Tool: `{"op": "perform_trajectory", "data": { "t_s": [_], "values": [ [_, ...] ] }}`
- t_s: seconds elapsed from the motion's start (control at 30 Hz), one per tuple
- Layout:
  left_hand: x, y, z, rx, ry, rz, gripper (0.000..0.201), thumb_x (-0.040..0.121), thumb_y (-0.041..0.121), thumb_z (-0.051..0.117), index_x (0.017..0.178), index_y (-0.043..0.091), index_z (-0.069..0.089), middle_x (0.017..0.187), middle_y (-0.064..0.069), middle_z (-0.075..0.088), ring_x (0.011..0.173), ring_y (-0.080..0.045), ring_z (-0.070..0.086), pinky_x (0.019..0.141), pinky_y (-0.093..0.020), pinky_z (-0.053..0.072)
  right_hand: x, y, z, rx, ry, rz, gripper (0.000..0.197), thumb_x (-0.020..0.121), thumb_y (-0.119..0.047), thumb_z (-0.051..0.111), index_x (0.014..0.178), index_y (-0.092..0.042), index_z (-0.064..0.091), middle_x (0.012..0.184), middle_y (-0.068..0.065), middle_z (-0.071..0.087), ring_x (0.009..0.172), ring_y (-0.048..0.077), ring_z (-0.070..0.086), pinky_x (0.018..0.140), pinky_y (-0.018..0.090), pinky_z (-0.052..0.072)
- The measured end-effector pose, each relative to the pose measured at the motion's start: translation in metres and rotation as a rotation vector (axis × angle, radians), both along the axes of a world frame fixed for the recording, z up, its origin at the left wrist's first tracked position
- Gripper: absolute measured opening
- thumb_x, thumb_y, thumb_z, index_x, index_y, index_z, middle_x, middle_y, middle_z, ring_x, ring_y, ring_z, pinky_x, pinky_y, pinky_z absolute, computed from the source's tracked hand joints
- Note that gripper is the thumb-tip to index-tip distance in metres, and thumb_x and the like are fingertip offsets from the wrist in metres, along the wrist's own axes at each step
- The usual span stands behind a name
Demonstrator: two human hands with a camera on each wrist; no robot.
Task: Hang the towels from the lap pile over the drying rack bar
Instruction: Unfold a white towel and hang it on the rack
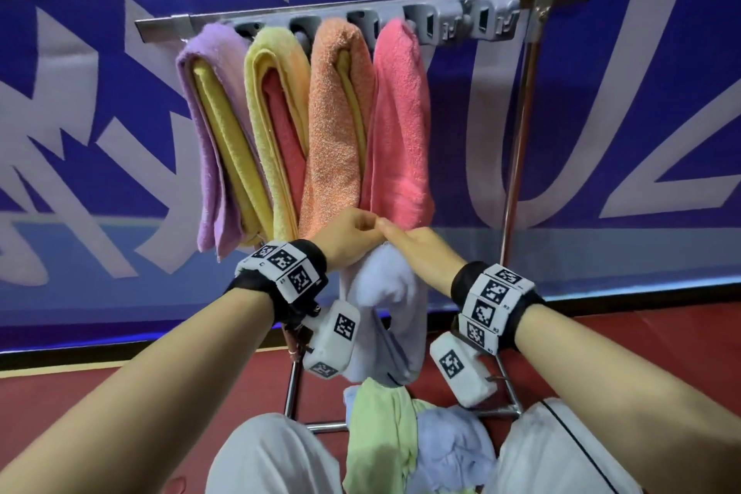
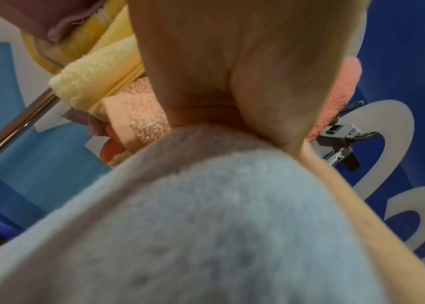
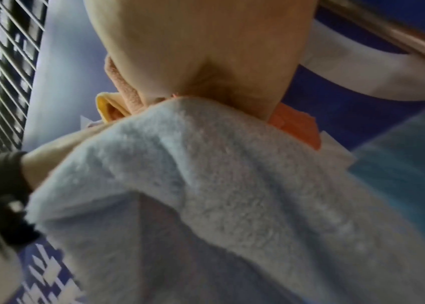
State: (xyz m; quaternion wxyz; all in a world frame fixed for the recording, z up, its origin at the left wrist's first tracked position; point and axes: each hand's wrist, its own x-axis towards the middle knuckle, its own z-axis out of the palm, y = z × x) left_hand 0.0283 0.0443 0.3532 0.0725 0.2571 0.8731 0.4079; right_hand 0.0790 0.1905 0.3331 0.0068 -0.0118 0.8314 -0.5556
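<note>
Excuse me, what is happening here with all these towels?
A seated person is hanging towels on a metal drying rack bar. Four bundles already hang there, fronted by a purple towel, a yellow towel, an orange towel and a pink towel. Now the left hand and right hand together grip the top edge of a pale blue terry towel, raised from the lap. A light green towel and another pale blue one wait on the lap.

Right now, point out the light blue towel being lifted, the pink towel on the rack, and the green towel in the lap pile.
light blue towel (image 1: 385, 293): head view, on the bunched fabric below both hands.
pink towel (image 1: 401, 112): head view, mid front face, rightmost hanging.
green towel (image 1: 377, 433): head view, middle of its drape between the knees.
</note>
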Motion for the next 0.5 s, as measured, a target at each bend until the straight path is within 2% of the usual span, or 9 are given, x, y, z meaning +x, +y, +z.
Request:
{"op": "perform_trajectory", "data": {
  "t_s": [0.03, 0.07, 0.1, 0.17, 0.23, 0.27, 0.3, 0.4, 0.5],
  "values": [
    [0.001, 0.001, 0.004, 0.047, 0.006, 0.020, 0.032, 0.094, 0.033, 0.058, 0.070, 0.013, 0.065, 0.059, 0.006, 0.061, 0.053, -0.005, 0.052, 0.056, -0.025, 0.043, 0.001, -0.002, 0.009, -0.062, 0.021, 0.026, 0.047, 0.090, -0.053, 0.052, 0.059, -0.018, 0.057, 0.058, -0.002, 0.057, 0.056, 0.010, 0.053, 0.061, 0.025, 0.042],
    [0.003, 0.002, 0.009, 0.089, -0.013, 0.039, 0.033, 0.095, 0.035, 0.056, 0.070, 0.014, 0.063, 0.057, 0.008, 0.059, 0.051, -0.005, 0.051, 0.054, -0.024, 0.041, 0.002, -0.002, 0.017, -0.121, 0.044, 0.050, 0.045, 0.091, -0.045, 0.056, 0.055, -0.018, 0.049, 0.052, -0.006, 0.049, 0.049, 0.006, 0.045, 0.054, 0.020, 0.037],
    [0.004, 0.003, 0.012, 0.139, -0.057, 0.044, 0.036, 0.096, 0.037, 0.053, 0.074, 0.011, 0.064, 0.056, 0.006, 0.058, 0.049, -0.007, 0.050, 0.052, -0.023, 0.040, 0.000, 0.001, 0.026, -0.166, 0.073, 0.068, 0.041, 0.092, -0.038, 0.057, 0.057, -0.017, 0.053, 0.052, -0.008, 0.051, 0.048, 0.002, 0.047, 0.053, 0.017, 0.039],
    [0.006, 0.003, 0.021, 0.229, -0.179, 0.041, 0.049, 0.097, 0.045, 0.047, 0.083, 0.003, 0.067, 0.059, -0.006, 0.060, 0.052, -0.018, 0.053, 0.052, -0.022, 0.039, -0.002, 0.007, 0.044, -0.201, 0.112, 0.074, 0.031, 0.093, -0.033, 0.056, 0.082, -0.008, 0.070, 0.073, -0.001, 0.070, 0.068, 0.002, 0.062, 0.067, 0.017, 0.052],
    [0.003, 0.002, 0.033, 0.262, -0.206, 0.054, 0.057, 0.092, 0.057, 0.047, 0.091, 0.006, 0.072, 0.078, -0.017, 0.069, 0.071, -0.026, 0.064, 0.066, -0.029, 0.047, -0.006, 0.015, 0.062, -0.224, 0.139, 0.048, 0.032, 0.095, -0.031, 0.055, 0.098, -0.004, 0.071, 0.092, 0.007, 0.073, 0.084, 0.007, 0.066, 0.080, 0.018, 0.052],
    [0.001, 0.002, 0.042, 0.276, -0.209, 0.056, 0.052, 0.092, 0.056, 0.048, 0.093, 0.011, 0.074, 0.086, -0.012, 0.073, 0.080, -0.026, 0.068, 0.075, -0.031, 0.051, -0.008, 0.018, 0.072, -0.244, 0.151, 0.036, 0.030, 0.095, -0.029, 0.055, 0.099, -0.004, 0.070, 0.092, 0.005, 0.072, 0.083, 0.007, 0.065, 0.080, 0.017, 0.052],
    [-0.002, 0.003, 0.052, 0.307, -0.209, 0.049, 0.046, 0.093, 0.051, 0.049, 0.092, 0.013, 0.074, 0.087, -0.007, 0.075, 0.082, -0.021, 0.070, 0.077, -0.030, 0.053, -0.010, 0.022, 0.082, -0.271, 0.161, 0.025, 0.027, 0.095, -0.027, 0.055, 0.098, -0.004, 0.069, 0.090, 0.004, 0.071, 0.081, 0.007, 0.065, 0.079, 0.017, 0.052],
    [-0.008, 0.012, 0.097, 0.383, -0.142, 0.064, 0.028, 0.096, 0.027, 0.052, 0.075, 0.015, 0.065, 0.065, 0.006, 0.065, 0.061, -0.010, 0.059, 0.056, -0.020, 0.045, -0.022, 0.035, 0.114, -0.295, 0.198, -0.025, 0.019, 0.094, -0.019, 0.055, 0.091, -0.005, 0.069, 0.085, 0.006, 0.067, 0.077, 0.010, 0.060, 0.077, 0.022, 0.048],
    [-0.017, 0.020, 0.140, 0.271, 0.142, 0.090, 0.025, 0.095, 0.017, 0.048, 0.071, 0.014, 0.053, 0.065, 0.003, 0.050, 0.061, -0.009, 0.045, 0.057, -0.020, 0.038, -0.033, 0.043, 0.149, -0.222, 0.249, -0.056, 0.027, 0.091, -0.015, 0.051, 0.064, -0.014, 0.054, 0.065, 0.002, 0.050, 0.061, 0.012, 0.043, 0.062, 0.028, 0.036]
  ]
}}
